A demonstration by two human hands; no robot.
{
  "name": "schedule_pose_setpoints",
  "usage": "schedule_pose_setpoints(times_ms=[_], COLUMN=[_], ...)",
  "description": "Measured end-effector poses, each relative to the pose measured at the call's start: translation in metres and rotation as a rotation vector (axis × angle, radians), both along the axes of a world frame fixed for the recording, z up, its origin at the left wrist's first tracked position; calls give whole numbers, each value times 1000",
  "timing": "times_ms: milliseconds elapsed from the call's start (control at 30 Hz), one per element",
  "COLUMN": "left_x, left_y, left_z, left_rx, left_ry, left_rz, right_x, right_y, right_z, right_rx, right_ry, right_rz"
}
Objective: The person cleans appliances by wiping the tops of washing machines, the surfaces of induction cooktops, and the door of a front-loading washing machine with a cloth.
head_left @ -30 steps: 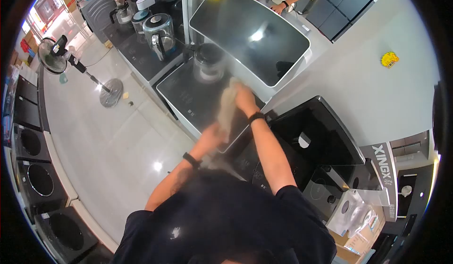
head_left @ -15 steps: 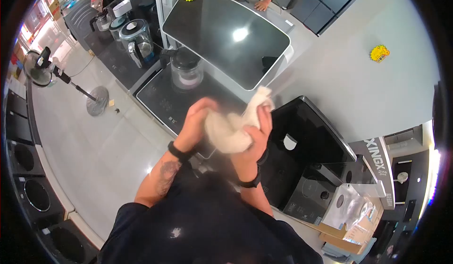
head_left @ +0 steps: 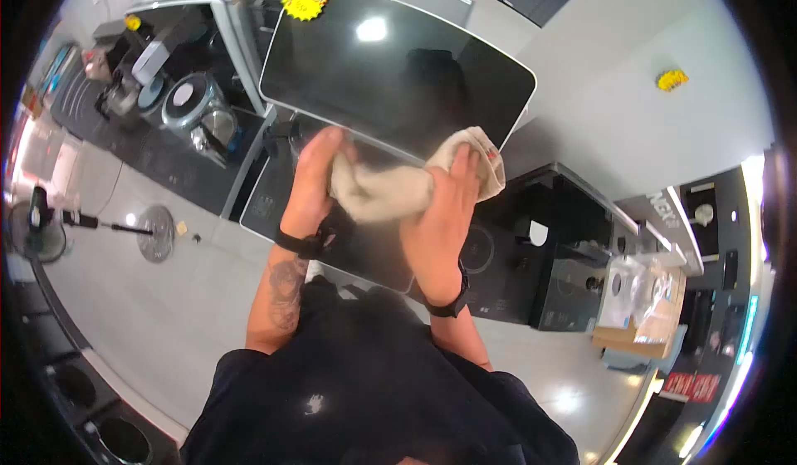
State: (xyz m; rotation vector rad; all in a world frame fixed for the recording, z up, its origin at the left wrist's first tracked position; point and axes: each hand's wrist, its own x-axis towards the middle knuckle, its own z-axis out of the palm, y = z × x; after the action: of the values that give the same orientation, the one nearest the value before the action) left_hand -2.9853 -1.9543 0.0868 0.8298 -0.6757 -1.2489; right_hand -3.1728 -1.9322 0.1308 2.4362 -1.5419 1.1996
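Note:
A cream cloth (head_left: pixel 383 193) stretches between my two hands, above the dark glass tops and in front of a dark, pale-rimmed glass panel (head_left: pixel 365 66). My left hand (head_left: pixel 309 184) grips the cloth's left end, its fingers partly hidden and slightly blurred. At the other end, my right hand (head_left: pixel 444 216) has its fingers over the bunched cloth, whose hemmed edge sticks out to the right. Black bands circle both wrists. Behind my left hand, a dark handle (head_left: pixel 282 129) shows, and the rest of that vessel is covered.
Glass kettles, one of them large (head_left: pixel 199 112), stand on the counter at left. A yellow price tag (head_left: pixel 305 0) sits on the panel's upper left corner. Black cooktops (head_left: pixel 498 257) lie to the right, near a cardboard box (head_left: pixel 635 332). A stand fan (head_left: pixel 154 232) occupies the floor at left.
My view has shifted, bringing the glass panel nearer. Both hands have moved slightly up with the cloth and spread a little apart. The co-worker's hands have almost left the top edge.

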Motion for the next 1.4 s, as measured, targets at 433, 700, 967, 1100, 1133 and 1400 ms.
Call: schedule_pose_setpoints(times_ms=[433, 700, 967, 1100, 1133, 1400], left_x=[8, 4, 14, 17, 17, -1], left_y=[-31, -26, -34, -36, -32, -25], left_z=[-7, 2, -15, -19, -13, 23], left_rx=[-47, 5, -65, -83, -24, 159], left_ry=[-36, -45, -47, -26, -15, 265], left_rz=[-193, -78, -197, -251, -220, -246], right_x=[22, 83, 27, 34, 41, 69], right_y=[6, -11, 1, 1, -5, 4], right_z=[-13, 2, -22, -18, -24, -6], right_rx=[7, -49, -75, -91, -135, -17], right_ry=[10, 18, -77, -70, -76, -15], right_rz=[-232, 123, -198, -244, -228, 36])
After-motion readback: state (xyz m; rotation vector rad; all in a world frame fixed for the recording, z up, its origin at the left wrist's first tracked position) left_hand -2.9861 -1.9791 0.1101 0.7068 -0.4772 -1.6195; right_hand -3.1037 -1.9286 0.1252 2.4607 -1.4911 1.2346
